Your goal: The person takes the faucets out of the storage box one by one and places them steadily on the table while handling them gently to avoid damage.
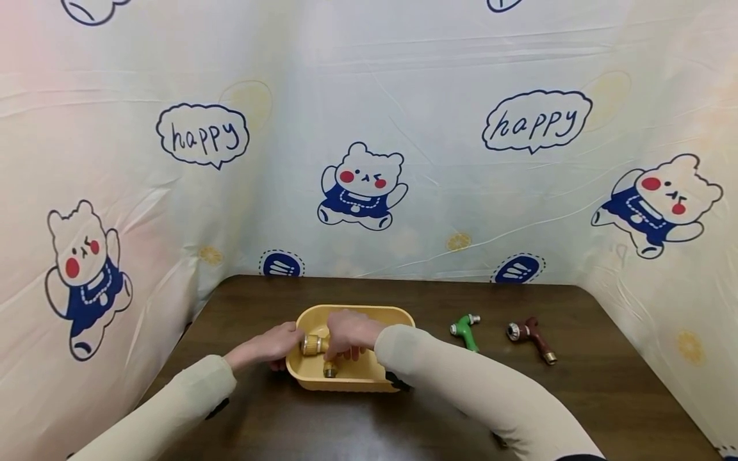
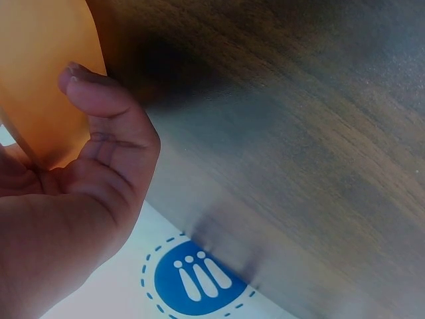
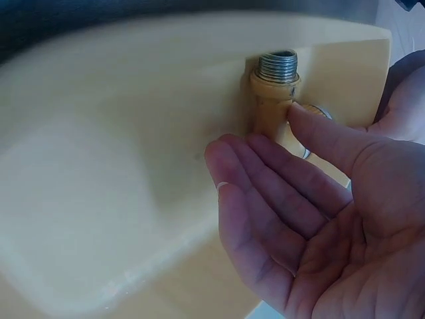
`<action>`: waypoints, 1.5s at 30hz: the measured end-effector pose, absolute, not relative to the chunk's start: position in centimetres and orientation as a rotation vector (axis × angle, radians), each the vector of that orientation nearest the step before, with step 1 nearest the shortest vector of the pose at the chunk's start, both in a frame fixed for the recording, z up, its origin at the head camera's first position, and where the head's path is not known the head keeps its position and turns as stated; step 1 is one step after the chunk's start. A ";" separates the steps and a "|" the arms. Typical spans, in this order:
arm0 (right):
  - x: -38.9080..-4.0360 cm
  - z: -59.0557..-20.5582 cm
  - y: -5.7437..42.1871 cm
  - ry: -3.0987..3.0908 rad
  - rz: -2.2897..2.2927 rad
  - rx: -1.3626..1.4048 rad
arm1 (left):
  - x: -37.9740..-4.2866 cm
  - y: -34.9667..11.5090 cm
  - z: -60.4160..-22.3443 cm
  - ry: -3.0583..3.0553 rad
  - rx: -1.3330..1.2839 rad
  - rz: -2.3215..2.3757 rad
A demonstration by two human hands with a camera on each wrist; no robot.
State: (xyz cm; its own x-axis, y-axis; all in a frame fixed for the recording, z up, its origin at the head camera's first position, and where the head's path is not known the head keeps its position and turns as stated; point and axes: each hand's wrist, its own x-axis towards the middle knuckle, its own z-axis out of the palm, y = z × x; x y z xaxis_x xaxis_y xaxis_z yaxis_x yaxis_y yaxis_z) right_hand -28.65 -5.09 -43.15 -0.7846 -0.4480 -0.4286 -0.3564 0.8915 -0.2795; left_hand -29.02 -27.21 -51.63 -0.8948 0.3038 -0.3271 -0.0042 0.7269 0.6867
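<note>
A yellow tap-like fitting (image 1: 312, 345) with a threaded metal end (image 3: 278, 67) lies inside the yellow plastic bin (image 1: 346, 385). My right hand (image 1: 348, 331) reaches down into the bin, pinching the fitting between thumb and index finger, while the other fingers (image 3: 265, 193) stay loosely bent beside it. My left hand (image 1: 277, 344) grips the bin's left end, its thumb and fingers on either side of the wall (image 2: 50, 86). Part of the fitting is hidden behind my right hand in the head view.
On the brown table (image 1: 277, 419), a green fitting (image 1: 465, 331) and a dark red fitting (image 1: 533, 338) lie right of the bin. A small dark metal end (image 1: 500, 440) shows under my right sleeve. Printed cloth (image 1: 426, 211) hangs around the table's back and sides.
</note>
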 end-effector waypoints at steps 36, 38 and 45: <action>-26.9 -40.6 -0.6 2.557 -0.324 -0.554 | -29.9 -27.8 -53.1 2.512 0.177 0.986; -27.1 -40.6 -0.4 2.547 -0.343 -0.549 | -29.8 -27.7 -53.0 2.528 0.222 0.964; -27.6 -40.8 -0.1 2.520 -0.419 -0.503 | -29.9 -27.9 -52.7 2.462 0.200 0.978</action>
